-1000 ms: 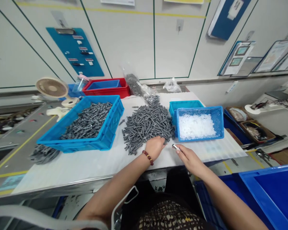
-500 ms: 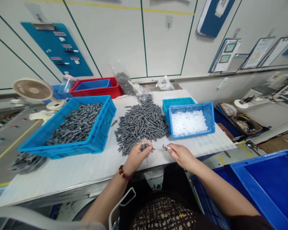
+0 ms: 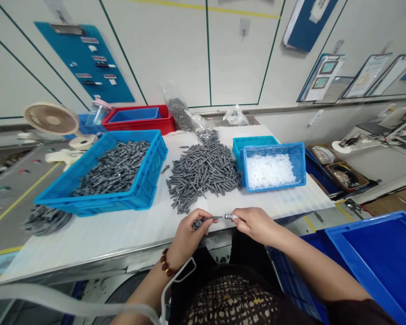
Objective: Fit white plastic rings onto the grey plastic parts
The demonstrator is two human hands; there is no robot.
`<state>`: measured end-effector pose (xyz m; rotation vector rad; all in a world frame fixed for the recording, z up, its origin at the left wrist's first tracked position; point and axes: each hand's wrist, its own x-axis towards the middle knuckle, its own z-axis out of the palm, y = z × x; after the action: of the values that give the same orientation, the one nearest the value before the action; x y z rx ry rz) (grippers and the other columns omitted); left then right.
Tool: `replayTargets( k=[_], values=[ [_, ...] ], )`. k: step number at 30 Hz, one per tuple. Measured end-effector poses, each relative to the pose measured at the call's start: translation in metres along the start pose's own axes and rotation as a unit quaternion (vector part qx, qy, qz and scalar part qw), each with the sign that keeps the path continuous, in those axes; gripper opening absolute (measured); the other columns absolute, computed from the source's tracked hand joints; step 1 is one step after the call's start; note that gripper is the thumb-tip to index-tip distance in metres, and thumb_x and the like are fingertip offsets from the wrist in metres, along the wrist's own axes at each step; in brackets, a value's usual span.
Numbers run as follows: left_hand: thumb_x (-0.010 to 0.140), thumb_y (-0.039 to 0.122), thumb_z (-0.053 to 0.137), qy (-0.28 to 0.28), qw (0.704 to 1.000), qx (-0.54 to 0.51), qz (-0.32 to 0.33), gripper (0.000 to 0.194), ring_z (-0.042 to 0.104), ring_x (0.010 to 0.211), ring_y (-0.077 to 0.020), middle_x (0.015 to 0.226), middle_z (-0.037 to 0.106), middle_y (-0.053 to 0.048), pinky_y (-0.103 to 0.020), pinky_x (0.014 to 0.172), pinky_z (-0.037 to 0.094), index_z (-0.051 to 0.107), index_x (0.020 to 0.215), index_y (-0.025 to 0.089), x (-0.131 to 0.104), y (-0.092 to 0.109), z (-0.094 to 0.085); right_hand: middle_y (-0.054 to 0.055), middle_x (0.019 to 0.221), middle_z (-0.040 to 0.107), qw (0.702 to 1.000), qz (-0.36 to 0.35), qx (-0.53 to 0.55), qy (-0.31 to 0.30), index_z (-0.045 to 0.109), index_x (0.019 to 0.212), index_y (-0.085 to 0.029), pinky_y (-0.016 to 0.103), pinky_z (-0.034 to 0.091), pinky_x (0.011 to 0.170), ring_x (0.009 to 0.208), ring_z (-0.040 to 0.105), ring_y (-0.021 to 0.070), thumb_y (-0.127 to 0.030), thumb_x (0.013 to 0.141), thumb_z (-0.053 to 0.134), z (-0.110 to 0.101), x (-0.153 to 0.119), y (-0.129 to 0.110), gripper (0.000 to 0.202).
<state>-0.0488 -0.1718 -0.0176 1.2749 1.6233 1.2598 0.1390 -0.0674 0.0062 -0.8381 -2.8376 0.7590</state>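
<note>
Several grey plug-like parts [image 3: 199,223] lie in my left hand [image 3: 193,229], which is closed round them. One of them is pinched between thumb and finger, its thin tip pointing right. My right hand [image 3: 252,224] grips a short silvery metal rod with a white collar [image 3: 229,216], aimed left at that tip with a small gap between. Both hands are above the table's front edge. Just beyond them, a heap of the same grey parts [image 3: 205,174] spreads over the white table covering [image 3: 122,234].
Left of the heap stands a blue crate [image 3: 152,180] of grey parts. To its right, a blue bin [image 3: 301,164] of small white pieces rests against a teal bin [image 3: 238,145]. A fan [image 3: 50,124] stands far left; a large blue tray [image 3: 385,257] is at right.
My left hand has drawn back from the heap toward the table edge, its pinched part now pointing right. My right hand has levelled the rod and brought it into line with the part's tip.
</note>
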Motion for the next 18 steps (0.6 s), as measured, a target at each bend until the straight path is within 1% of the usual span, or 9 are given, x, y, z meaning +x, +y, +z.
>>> replayTargets(
  k=[3, 5, 9, 12, 15, 18],
  values=[
    [0.08, 0.03, 0.056, -0.038, 0.997, 0.063, 0.038, 0.013, 0.055, 0.053, -0.0127, 0.06, 0.062, 0.001, -0.023, 0.057, 0.043, 0.061, 0.082, 0.019, -0.005, -0.003, 0.001, 0.001, 0.068, 0.062, 0.999, -0.009, -0.04, -0.019, 0.06, 0.078, -0.019, 0.024, 0.021, 0.054, 0.059, 0.049, 0.0127, -0.023, 0.086, 0.046, 0.0, 0.0, -0.008, 0.017],
    [0.081, 0.029, 0.055, -0.055, 0.993, 0.088, 0.059, 0.013, 0.056, 0.055, -0.0132, 0.062, 0.062, 0.001, -0.023, 0.058, 0.044, 0.063, 0.084, 0.02, -0.007, -0.004, 0.001, 0.002, 0.07, 0.063, 0.997, -0.024, -0.063, -0.027, 0.061, 0.079, -0.018, 0.025, 0.021, 0.054, 0.06, 0.051, 0.0131, -0.024, 0.085, 0.049, 0.0, -0.001, -0.012, 0.015],
    [0.081, 0.03, 0.055, -0.057, 0.989, 0.11, 0.078, 0.012, 0.058, 0.061, -0.0146, 0.071, 0.065, -0.001, -0.024, 0.063, 0.045, 0.063, 0.083, 0.021, -0.009, -0.003, -0.001, 0.003, 0.073, 0.065, 0.996, -0.037, -0.076, -0.026, 0.061, 0.079, -0.018, 0.025, 0.024, 0.055, 0.061, 0.054, 0.0138, -0.023, 0.085, 0.049, 0.001, -0.001, -0.016, 0.014],
    [0.082, 0.031, 0.054, -0.082, 0.986, 0.119, 0.078, 0.013, 0.059, 0.062, -0.0146, 0.07, 0.065, 0.0, -0.024, 0.062, 0.045, 0.062, 0.082, 0.021, -0.01, -0.002, 0.0, 0.002, 0.072, 0.065, 0.996, -0.048, -0.074, -0.032, 0.06, 0.077, -0.018, 0.024, 0.025, 0.055, 0.062, 0.055, 0.0141, -0.023, 0.084, 0.05, 0.003, -0.002, -0.017, 0.013],
    [0.083, 0.031, 0.052, -0.091, 0.982, 0.139, 0.092, 0.014, 0.059, 0.061, -0.0147, 0.068, 0.064, -0.001, -0.024, 0.061, 0.044, 0.061, 0.081, 0.021, -0.011, -0.002, 0.002, 0.002, 0.072, 0.066, 0.995, -0.054, -0.081, -0.037, 0.061, 0.077, -0.017, 0.024, 0.023, 0.054, 0.062, 0.056, 0.0143, -0.023, 0.083, 0.051, 0.005, -0.002, -0.018, 0.013],
    [0.084, 0.032, 0.051, -0.098, 0.976, 0.162, 0.111, 0.015, 0.061, 0.067, -0.0166, 0.073, 0.066, -0.003, -0.025, 0.064, 0.044, 0.062, 0.082, 0.022, -0.011, -0.003, 0.004, 0.002, 0.069, 0.065, 0.994, -0.052, -0.093, -0.033, 0.061, 0.077, -0.018, 0.025, 0.019, 0.052, 0.059, 0.054, 0.0136, -0.028, 0.086, 0.05, 0.006, -0.002, -0.018, 0.017]
  ],
)
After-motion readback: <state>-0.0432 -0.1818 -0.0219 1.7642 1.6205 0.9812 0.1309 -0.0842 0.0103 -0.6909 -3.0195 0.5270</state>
